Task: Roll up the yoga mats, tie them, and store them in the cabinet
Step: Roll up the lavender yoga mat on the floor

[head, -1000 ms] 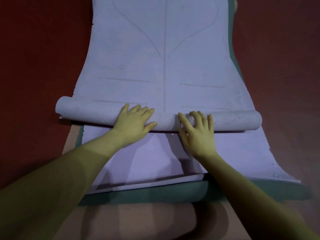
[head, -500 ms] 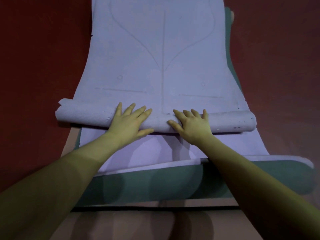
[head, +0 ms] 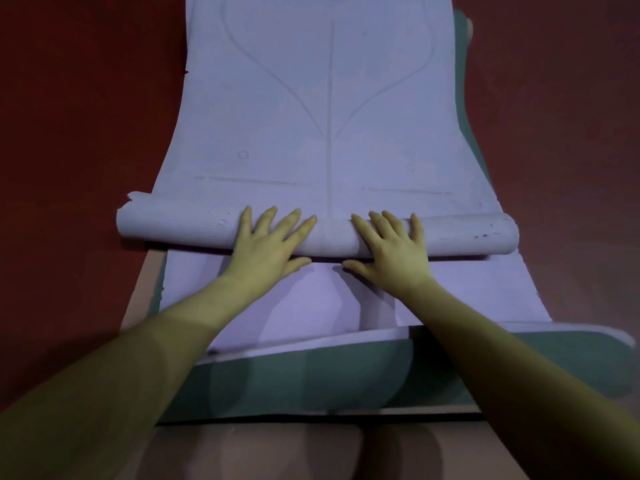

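Red floor (head: 69, 133) flanks a green mat (head: 311, 379) beneath the pale lavender foam yoga mat (head: 329, 116), partly rolled. Its roll (head: 332, 237) runs left to right across the view. Left hand (head: 268, 249) and right hand (head: 394, 252) press flat, fingers spread, gripping nothing.

Dim, colour-cast light, soft overlapping shadows near the bottom, wide-angle bowing at edges, slight softness
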`<state>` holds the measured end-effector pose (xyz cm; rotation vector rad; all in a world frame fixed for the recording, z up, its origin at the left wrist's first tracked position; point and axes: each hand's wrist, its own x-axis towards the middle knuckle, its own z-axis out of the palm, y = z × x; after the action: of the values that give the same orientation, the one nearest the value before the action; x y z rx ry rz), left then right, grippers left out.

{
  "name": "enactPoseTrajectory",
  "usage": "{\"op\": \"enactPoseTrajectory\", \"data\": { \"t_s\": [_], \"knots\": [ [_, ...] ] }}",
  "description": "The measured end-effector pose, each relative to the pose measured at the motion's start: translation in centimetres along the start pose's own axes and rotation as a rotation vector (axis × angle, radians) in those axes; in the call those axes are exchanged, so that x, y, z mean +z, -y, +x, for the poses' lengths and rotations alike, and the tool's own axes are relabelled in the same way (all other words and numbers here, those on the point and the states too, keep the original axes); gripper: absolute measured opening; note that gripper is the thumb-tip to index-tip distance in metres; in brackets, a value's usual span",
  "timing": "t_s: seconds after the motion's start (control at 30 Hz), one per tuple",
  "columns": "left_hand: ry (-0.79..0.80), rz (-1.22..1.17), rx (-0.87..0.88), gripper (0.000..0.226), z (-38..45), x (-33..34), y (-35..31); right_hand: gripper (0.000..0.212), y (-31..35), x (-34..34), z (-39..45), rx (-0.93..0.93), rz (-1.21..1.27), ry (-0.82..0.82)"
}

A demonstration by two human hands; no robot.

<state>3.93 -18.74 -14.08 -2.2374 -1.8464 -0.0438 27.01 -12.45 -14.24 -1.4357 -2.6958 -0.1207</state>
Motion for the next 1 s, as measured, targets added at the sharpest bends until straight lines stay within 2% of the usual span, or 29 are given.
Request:
{"op": "enactPoseTrajectory", "data": {
  "t_s": [0.07,0.17,0.23,0.33,0.47,0.63,0.77,1.0],
  "knots": [
    [0.054,-0.004,-0.016,0.076,0.7,0.2,0.3,0.082,-0.3,-0.2,0.7,-0.002,-0.005,0.043],
    [0.108,0.023,-0.07,0.082,1.6,-0.2,0.7,0.077,-0.7,-1.0,2.0,-0.005,0.053,0.105],
    [0.011,0.03,-0.019,0.082,1.7,-0.3,1.2,0.07,-0.8,-1.1,2.0,-0.041,0.064,0.029],
    [-0.193,-0.029,0.12,0.076,1.2,0.1,1.7,0.061,-0.5,-0.5,0.7,-0.059,0.023,-0.172],
    [-0.315,-0.067,0.117,0.06,-0.1,0.5,1.2,0.053,-0.1,-0.3,-0.7,-0.055,0.012,-0.276],
    [-0.415,-0.085,0.2,0.052,-3.4,0.2,0.2,0.055,0.2,-0.4,-4.8,-0.113,0.08,-0.367],
    [-0.42,-0.127,0.182,0.05,-7.2,-0.5,-1.8,0.052,1.6,-0.3,-8.5,-0.104,0.094,-0.379],
    [-0.427,-0.13,0.231,0.05,-11.3,-2.2,-2.5,0.058,2.9,-1.8,-12.2,-0.193,0.124,-0.379]
  ]
}}
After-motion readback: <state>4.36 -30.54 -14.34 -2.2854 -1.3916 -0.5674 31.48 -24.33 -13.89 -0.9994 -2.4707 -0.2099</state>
